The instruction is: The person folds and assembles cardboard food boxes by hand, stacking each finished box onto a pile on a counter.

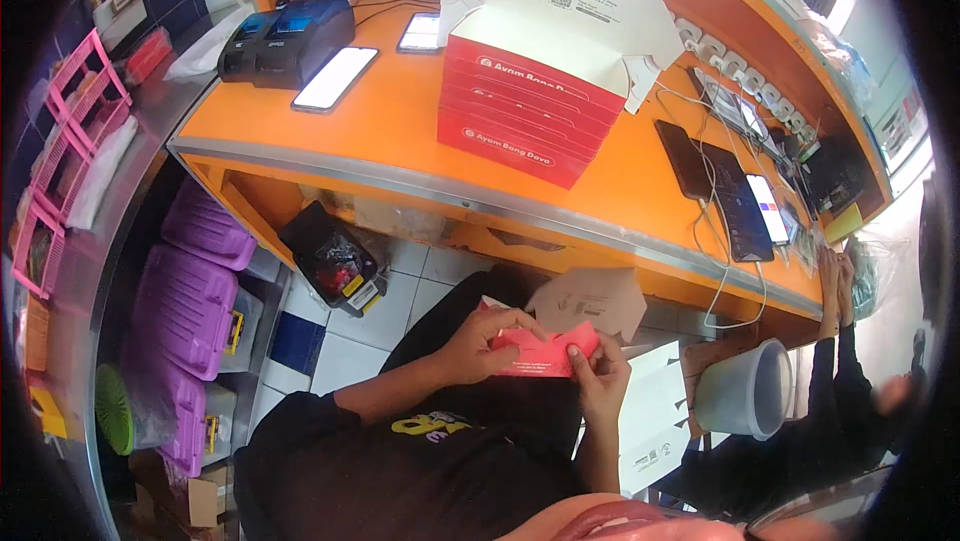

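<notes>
Above my lap I hold a partly folded cardboard food box [545, 359], its red side toward me and its pale lid flap [592, 303] standing up behind. My left hand [482, 345] grips the box's left end, fingers bent over the top edge. At the right end my right hand [600, 369] pinches the red panel, thumb in front. On the orange table ahead stands a stack of red boxes [525, 131], the top one with its white lid raised. Flat white box blanks [652, 421] lie to the right of my right hand.
The table [330, 146] also bears a black printer-like machine [287, 41], a lit phone [336, 79], more phones and tangled white cables [712, 181]. Purple-lidded bins [190, 311] stand at left. A plastic bucket [742, 391] is at right, near another person's hands [838, 281].
</notes>
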Motion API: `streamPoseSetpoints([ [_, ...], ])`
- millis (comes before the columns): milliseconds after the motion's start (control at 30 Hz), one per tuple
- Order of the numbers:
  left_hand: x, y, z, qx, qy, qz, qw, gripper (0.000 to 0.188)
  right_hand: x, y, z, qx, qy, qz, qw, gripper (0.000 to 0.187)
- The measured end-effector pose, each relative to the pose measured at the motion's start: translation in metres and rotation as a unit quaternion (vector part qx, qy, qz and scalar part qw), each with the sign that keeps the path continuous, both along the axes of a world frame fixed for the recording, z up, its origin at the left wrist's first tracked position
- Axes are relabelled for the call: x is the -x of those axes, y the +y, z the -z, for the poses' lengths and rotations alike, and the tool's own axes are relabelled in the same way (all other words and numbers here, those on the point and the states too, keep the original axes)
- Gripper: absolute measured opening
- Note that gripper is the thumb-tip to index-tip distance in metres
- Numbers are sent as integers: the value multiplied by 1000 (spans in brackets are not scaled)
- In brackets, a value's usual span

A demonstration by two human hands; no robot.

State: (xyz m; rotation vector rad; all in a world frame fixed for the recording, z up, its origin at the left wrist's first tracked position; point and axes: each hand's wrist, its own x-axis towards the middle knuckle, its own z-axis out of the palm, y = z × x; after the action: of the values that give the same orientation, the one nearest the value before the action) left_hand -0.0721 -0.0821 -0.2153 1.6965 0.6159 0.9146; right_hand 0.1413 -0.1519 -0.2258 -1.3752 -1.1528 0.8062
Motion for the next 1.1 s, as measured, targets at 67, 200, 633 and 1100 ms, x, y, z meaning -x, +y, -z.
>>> streamPoseSetpoints([
  [67, -2, -2, -6, -23, -31, 2, 999, 30, 5, -1, -3, 26, 46, -4, 999, 32],
  [200, 0, -1, -11, -39, -29, 21, 999, 28, 6, -2, -4, 42, 23, -20, 999, 36],
  [633, 6, 2, -17, -36, -50, 67, 996, 25, 2, -9, -11, 55, 44, -148, 986, 30],
  [1100, 5, 5, -16, -233, 47, -66, 969, 55, -1, -16, -9, 42, 8, -65, 997, 14],
])
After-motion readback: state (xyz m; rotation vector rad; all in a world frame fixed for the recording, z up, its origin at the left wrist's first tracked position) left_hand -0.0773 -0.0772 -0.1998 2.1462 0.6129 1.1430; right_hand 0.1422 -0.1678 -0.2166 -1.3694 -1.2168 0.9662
